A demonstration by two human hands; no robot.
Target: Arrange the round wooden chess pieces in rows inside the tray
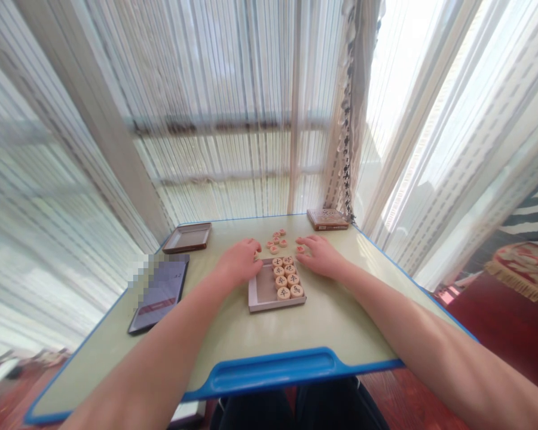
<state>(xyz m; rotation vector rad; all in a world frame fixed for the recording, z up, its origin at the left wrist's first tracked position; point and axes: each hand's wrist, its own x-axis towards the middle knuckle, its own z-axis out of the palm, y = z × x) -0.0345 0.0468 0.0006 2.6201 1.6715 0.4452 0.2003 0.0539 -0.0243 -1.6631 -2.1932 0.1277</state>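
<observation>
A shallow open box (260, 288) sits in the middle of the table. Its right part holds two columns of round wooden Chinese chess pieces (281, 282) with black characters; its left part shows bare floor. By the box's back left corner, my left hand (240, 261) is closed with a piece (256, 255) at its fingertips, partly hidden. To the right of the box's back edge, my right hand (320, 257) pinches a red-marked chess piece (300, 249) between thumb and fingers. Between my hands, several red-marked pieces (276, 240) lie loose behind the box.
A box lid (188, 237) lies at the table's back left. Nearer me on the left rests a tablet (159, 295). At the back right corner is a closed printed box (327, 219). The table (233, 334) has a raised blue rim, with sheer curtains (233, 149) hanging behind it.
</observation>
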